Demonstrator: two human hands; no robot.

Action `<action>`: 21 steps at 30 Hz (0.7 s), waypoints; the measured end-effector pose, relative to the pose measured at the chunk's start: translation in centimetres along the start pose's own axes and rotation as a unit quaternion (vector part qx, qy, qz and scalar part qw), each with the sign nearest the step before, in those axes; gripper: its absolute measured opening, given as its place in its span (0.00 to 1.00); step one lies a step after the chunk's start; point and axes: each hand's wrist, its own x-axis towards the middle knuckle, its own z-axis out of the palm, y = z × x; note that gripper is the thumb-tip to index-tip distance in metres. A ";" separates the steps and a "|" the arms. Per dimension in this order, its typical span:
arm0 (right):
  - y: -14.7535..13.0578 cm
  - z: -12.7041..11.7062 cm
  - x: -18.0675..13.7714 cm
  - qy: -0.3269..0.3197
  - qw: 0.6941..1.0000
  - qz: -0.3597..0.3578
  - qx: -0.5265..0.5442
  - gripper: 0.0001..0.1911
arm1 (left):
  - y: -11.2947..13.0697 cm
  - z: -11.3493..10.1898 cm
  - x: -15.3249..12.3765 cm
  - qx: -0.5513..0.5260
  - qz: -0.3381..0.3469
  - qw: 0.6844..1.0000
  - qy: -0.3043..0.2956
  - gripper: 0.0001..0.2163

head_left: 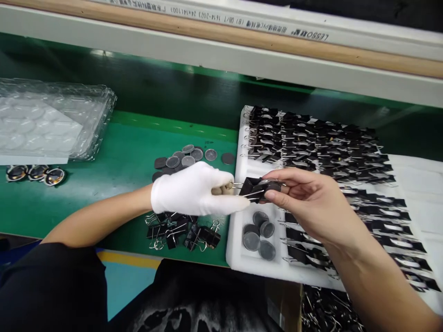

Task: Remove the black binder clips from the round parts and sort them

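Note:
My left hand [200, 189], in a white glove, pinches the wire handles of a black binder clip [249, 188] above the left edge of the white foam tray [238, 249]. My bare right hand [304, 193] holds a small dark round piece [272, 186] at the clip's jaw side, between thumb and fingers. Whether the jaws grip that piece cannot be made out. Below my hands, several dark round discs [259, 234] lie in the tray. More loose binder clips [183, 230] are heaped on the green table under my left wrist.
Rows of clipped pieces [311, 138] fill much of the foam tray. Grey discs [188, 160] are piled on the green table [128, 184]. Clear plastic trays [93, 120] stand at left, beside several shiny round pieces [38, 173]. A box of clips [328, 309] sits below the table edge.

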 end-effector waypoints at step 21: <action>1.5 3.1 -1.9 0.038 0.963 0.105 0.244 0.20 | 0.3 1.8 0.3 0.109 0.045 0.943 0.312 0.19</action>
